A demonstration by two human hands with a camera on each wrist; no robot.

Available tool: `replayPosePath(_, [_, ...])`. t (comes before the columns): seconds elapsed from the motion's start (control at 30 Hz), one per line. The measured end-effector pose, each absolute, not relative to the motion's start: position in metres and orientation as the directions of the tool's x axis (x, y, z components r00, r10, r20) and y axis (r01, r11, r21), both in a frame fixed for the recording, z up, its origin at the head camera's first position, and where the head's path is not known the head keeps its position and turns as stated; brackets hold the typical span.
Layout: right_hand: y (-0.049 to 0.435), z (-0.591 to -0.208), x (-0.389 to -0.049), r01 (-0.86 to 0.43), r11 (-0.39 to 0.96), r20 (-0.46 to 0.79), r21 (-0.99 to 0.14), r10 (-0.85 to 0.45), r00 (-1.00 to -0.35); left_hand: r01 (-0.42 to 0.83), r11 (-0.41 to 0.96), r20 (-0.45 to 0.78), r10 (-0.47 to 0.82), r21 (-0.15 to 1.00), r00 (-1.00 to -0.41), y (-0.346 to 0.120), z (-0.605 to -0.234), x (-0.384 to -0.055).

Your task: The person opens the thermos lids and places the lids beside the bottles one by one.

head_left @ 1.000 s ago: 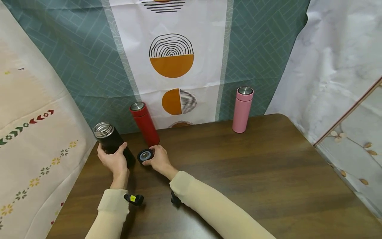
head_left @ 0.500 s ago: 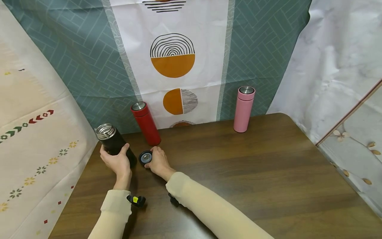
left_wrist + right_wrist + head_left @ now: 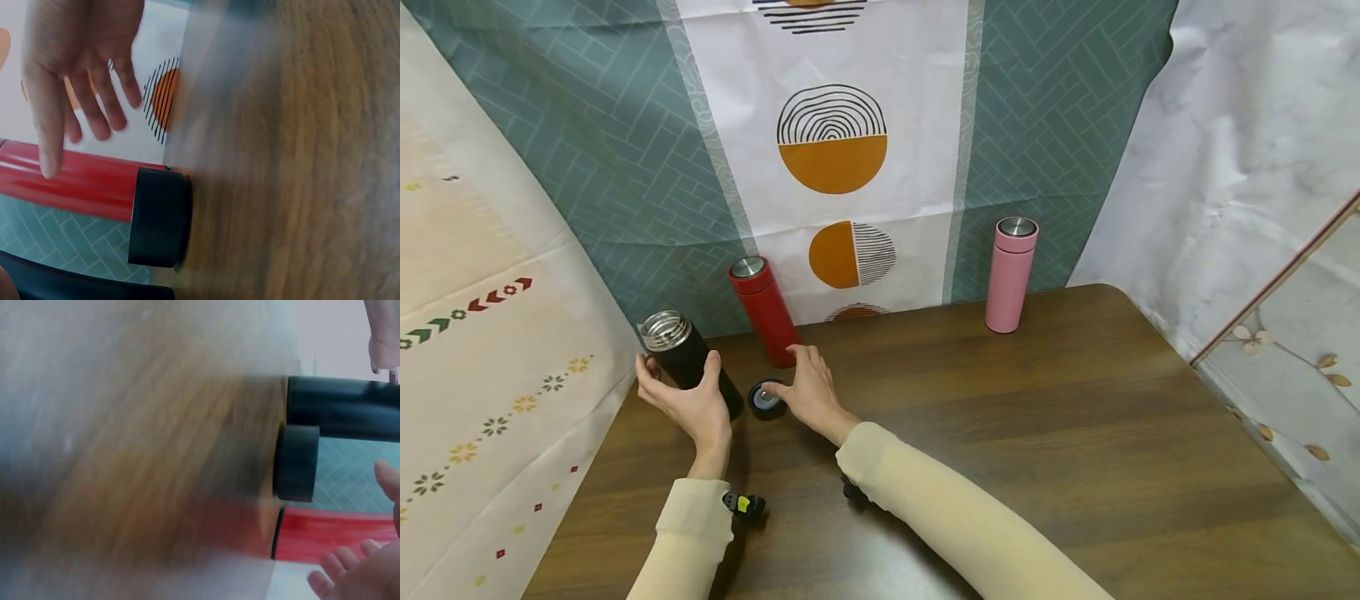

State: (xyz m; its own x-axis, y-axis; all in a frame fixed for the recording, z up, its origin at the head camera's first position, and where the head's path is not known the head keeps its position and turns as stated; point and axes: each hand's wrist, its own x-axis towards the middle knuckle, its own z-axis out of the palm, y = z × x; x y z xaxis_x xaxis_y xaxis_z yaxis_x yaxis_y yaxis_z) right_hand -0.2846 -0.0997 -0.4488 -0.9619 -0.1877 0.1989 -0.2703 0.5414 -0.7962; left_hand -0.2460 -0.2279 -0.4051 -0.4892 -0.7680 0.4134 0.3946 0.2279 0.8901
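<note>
A black thermos bottle (image 3: 688,354) without its lid stands on the table at the left, its threaded metal mouth uppermost. My left hand (image 3: 692,408) is spread around its near side, with thumb and fingers stretched out. Beside the bottle's base, the round black lid (image 3: 767,402) lies with its grey inner side up; it shows from the side in the left wrist view (image 3: 161,217). My right hand (image 3: 812,396) hovers just right of the lid, its fingers loosely spread and holding nothing. In the right wrist view the black bottle (image 3: 344,406) stands close beside the lid.
A red bottle (image 3: 767,317) with a silver-topped cap stands right behind the lid. Farther right, a pink bottle (image 3: 1011,279) stands near the back edge of the wooden table (image 3: 1000,433). Patterned cloth (image 3: 917,158) hangs behind the table.
My right hand has let go of the lid and drawn up to the right, leaving it on the table. My left hand's fingers have loosened and spread from the black bottle.
</note>
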Motion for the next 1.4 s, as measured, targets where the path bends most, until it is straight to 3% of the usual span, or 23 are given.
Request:
replayPosePath(0.3, [-0.077, -0.438, -0.288, -0.418, 0.525, 0.398, -0.741, -0.158, -0.904, 0.480, 0.408, 0.587, -0.744, 0.777, -0.318, -0.222, -0.391, -0.241])
replayPosePath(0.5, [-0.064, -0.433, -0.289, -0.416, 0.505, 0.396, -0.757, -0.151, -0.906, 0.517, 0.387, 0.588, -0.746, 0.764, -0.312, -0.220, -0.384, -0.242])
replayPosePath(0.77, [-0.043, -0.430, -0.292, -0.441, 0.518, 0.435, -0.733, -0.142, -0.889, 0.553, 0.510, 0.706, -0.674, 0.659, -0.219, -0.213, -0.381, -0.241])
replayPosePath(0.9, [-0.030, -0.427, -0.293, -0.462, 0.508, 0.464, -0.727, -0.133, -0.876, 0.591, 0.551, 0.768, -0.608, 0.590, -0.200, -0.208, -0.377, -0.241])
replayPosePath(1.13, [-0.003, -0.424, -0.293, -0.492, 0.496, 0.503, -0.716, -0.122, -0.856, 0.637, 0.556, 0.818, -0.531, 0.534, -0.222, -0.195, -0.371, -0.243])
replayPosePath(1.4, [0.029, -0.419, -0.292, -0.524, 0.486, 0.540, -0.700, -0.121, -0.833, 0.638, 0.528, 0.828, -0.387, 0.560, -0.406, -0.180, -0.365, -0.244])
